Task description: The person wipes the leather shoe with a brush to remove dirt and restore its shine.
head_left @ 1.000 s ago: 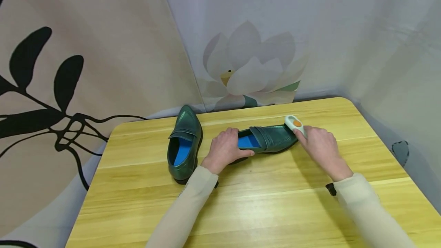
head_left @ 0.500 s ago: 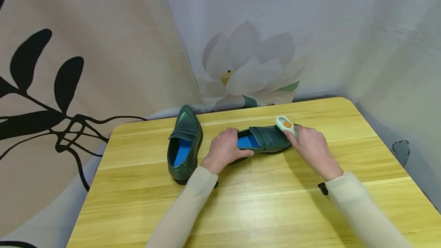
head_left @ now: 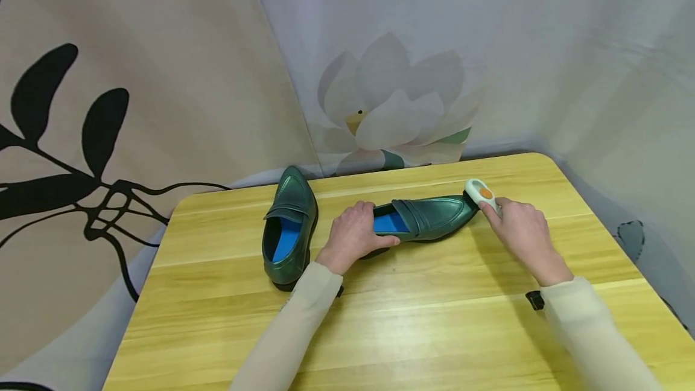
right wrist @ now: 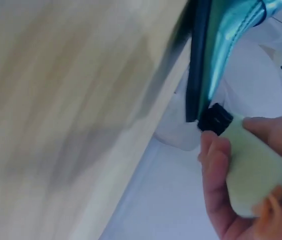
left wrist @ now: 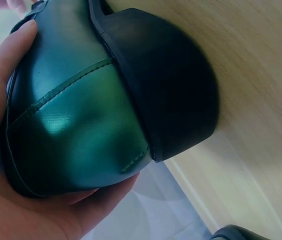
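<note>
A dark green loafer (head_left: pixel 434 217) with a blue insole lies with its toe to the right. My left hand (head_left: pixel 354 235) grips its heel end, thumb along the near side of the opening; the black heel block (left wrist: pixel 171 85) fills much of the left wrist view. My right hand (head_left: pixel 523 235) holds a small shoe brush (head_left: pixel 482 193) with a white handle and an orange spot. In the right wrist view the dark brush head (right wrist: pixel 215 119) is at the tip of the toe, and the thumb and fingers pinch the pale handle (right wrist: pixel 253 167).
A matching green loafer (head_left: pixel 292 228) stands to the left of my left hand, toe pointing to the back. Both shoes are on a wooden table (head_left: pixel 412 324). Behind it hangs a pale curtain (head_left: pixel 402 11) with flower and leaf prints.
My right hand first slid the brush left along the loafer's upper, then back right to the toe tip. The left hand keeps its grip on the heel; the other loafer stays put.
</note>
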Demonstrator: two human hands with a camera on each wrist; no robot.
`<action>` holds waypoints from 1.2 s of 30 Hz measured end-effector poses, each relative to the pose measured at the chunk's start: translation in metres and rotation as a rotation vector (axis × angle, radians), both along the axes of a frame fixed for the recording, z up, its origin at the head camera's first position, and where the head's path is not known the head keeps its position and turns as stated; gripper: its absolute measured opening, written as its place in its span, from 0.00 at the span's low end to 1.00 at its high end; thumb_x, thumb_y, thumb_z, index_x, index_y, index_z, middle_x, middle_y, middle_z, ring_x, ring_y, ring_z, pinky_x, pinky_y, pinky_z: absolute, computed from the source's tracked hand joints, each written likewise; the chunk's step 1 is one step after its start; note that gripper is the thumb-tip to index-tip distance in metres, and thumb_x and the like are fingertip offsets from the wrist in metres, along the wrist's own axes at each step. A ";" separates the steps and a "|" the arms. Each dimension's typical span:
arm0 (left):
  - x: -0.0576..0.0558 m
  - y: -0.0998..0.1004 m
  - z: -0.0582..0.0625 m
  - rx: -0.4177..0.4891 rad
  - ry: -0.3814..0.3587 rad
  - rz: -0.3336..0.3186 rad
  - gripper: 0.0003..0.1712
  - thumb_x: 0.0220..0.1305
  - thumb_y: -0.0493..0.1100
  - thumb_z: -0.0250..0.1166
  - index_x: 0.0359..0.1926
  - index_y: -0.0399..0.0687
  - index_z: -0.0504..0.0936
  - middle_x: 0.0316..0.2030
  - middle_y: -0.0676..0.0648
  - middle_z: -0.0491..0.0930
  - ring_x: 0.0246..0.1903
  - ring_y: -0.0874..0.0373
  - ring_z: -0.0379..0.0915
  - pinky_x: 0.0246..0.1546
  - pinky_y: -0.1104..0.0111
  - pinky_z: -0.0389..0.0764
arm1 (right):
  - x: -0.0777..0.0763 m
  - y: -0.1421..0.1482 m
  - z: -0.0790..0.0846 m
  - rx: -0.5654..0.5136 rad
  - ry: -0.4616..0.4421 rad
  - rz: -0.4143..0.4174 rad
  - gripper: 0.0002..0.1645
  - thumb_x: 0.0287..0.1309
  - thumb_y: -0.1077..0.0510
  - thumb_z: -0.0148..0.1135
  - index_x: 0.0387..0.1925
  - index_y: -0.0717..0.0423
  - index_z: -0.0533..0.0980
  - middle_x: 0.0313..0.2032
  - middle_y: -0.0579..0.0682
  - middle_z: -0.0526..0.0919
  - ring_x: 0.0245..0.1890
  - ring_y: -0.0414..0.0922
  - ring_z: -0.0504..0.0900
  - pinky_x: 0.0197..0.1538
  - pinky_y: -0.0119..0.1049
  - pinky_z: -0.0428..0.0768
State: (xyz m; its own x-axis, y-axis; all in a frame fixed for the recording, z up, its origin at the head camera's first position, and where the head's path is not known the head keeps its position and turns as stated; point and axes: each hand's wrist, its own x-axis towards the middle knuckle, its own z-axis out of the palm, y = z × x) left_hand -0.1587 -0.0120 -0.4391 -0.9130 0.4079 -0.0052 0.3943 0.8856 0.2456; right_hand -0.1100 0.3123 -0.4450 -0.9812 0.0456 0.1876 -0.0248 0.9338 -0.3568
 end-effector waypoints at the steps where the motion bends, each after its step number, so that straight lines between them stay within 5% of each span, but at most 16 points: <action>1: 0.000 0.000 0.000 0.000 -0.002 0.000 0.51 0.51 0.76 0.73 0.58 0.37 0.79 0.46 0.43 0.81 0.38 0.51 0.78 0.40 0.57 0.85 | 0.001 0.002 -0.001 -0.003 0.001 0.007 0.33 0.78 0.45 0.53 0.49 0.76 0.79 0.20 0.53 0.75 0.18 0.51 0.71 0.20 0.41 0.64; 13: 0.000 0.000 0.001 -0.008 -0.004 0.003 0.52 0.51 0.76 0.73 0.59 0.37 0.78 0.47 0.43 0.81 0.39 0.50 0.79 0.41 0.57 0.85 | 0.020 -0.006 -0.008 0.064 -0.021 0.355 0.13 0.70 0.53 0.67 0.39 0.60 0.77 0.27 0.46 0.78 0.26 0.45 0.77 0.32 0.46 0.77; 23: 0.000 0.002 0.001 -0.015 -0.011 0.003 0.53 0.52 0.77 0.72 0.60 0.37 0.78 0.47 0.42 0.81 0.39 0.50 0.78 0.41 0.56 0.85 | 0.006 0.023 -0.011 0.090 0.016 0.161 0.18 0.72 0.55 0.64 0.45 0.70 0.77 0.28 0.59 0.81 0.23 0.54 0.77 0.27 0.56 0.75; 31: 0.000 0.000 0.002 -0.015 0.000 0.002 0.52 0.51 0.76 0.73 0.58 0.37 0.79 0.44 0.43 0.81 0.37 0.50 0.78 0.38 0.57 0.85 | 0.013 0.011 -0.010 0.074 -0.010 0.304 0.17 0.70 0.52 0.67 0.45 0.65 0.78 0.32 0.53 0.83 0.29 0.52 0.82 0.33 0.54 0.80; 36: 0.000 0.000 0.001 -0.010 0.008 -0.006 0.52 0.51 0.76 0.73 0.58 0.37 0.79 0.44 0.43 0.81 0.37 0.50 0.79 0.38 0.58 0.85 | 0.009 0.014 -0.006 0.090 -0.005 0.220 0.16 0.72 0.51 0.64 0.40 0.63 0.78 0.25 0.50 0.78 0.24 0.49 0.76 0.28 0.50 0.75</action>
